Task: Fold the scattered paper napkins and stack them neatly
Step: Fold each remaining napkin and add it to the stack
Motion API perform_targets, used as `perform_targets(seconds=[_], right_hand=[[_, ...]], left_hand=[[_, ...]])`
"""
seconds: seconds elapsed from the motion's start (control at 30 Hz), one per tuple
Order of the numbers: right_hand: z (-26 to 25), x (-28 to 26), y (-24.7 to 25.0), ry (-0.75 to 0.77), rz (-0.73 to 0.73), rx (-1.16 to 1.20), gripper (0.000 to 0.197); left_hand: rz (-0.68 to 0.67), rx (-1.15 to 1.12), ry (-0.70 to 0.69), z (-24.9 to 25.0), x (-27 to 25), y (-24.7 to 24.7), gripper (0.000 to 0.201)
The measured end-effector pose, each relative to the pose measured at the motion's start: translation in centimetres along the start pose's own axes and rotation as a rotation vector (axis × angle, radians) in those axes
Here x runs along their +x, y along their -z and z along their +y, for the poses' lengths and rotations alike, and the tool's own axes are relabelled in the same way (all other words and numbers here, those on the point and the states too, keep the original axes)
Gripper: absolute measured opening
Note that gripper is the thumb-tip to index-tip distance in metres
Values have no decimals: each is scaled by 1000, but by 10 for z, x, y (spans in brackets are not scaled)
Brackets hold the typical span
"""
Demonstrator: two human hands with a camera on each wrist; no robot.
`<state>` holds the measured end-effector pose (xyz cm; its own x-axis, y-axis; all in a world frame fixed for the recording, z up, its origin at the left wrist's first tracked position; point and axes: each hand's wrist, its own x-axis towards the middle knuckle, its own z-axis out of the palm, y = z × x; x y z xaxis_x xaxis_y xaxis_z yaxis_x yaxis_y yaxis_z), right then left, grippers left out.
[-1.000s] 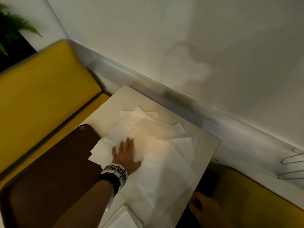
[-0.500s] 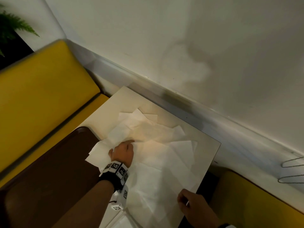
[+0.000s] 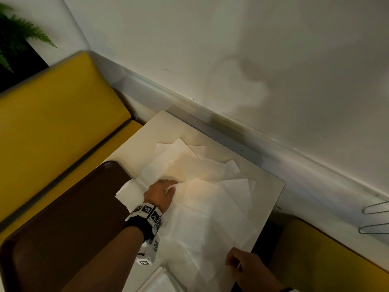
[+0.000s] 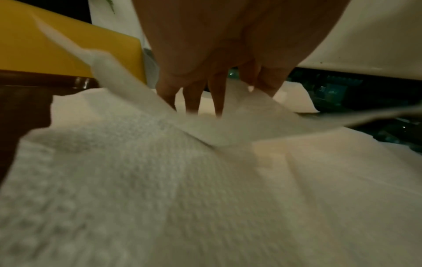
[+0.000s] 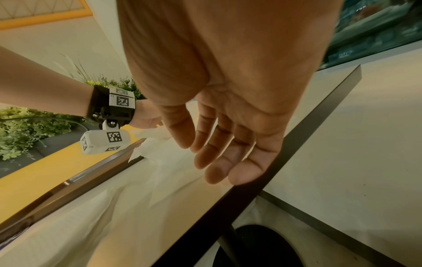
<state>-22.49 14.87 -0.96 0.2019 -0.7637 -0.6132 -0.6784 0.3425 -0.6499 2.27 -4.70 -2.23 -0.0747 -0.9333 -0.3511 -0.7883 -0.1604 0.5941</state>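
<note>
The left hand (image 3: pixel 161 193) reaches out over the middle of the table (image 3: pixel 155 127). Its fingers (image 4: pixel 193 97) curl down and pinch up one napkin (image 4: pixel 228 130) from the pile of napkins (image 3: pixel 206 211). The right hand (image 3: pixel 248 268) hangs at the table's near right edge with its fingers (image 5: pixel 219 148) loose and spread, holding nothing. The far left corner of the table is bare. The napkins overlap too much to count. One brown tray (image 3: pixel 63 228) lies at the left edge.
</note>
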Motion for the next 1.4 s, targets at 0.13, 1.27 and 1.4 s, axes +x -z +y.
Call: perform_targets(seconds=[0.13,1.27,1.4], right_hand=[[2,0,-3,19,10,-11,26],[-200,42,104,453,-150,649,97],[-212,37,59,371,-386,725,63]], left_hand=[[58,-58,127,4,4,-2,21],[-218,-721,-358,61,-127,203,33],[-127,-888,-195,38,-143,207,55]])
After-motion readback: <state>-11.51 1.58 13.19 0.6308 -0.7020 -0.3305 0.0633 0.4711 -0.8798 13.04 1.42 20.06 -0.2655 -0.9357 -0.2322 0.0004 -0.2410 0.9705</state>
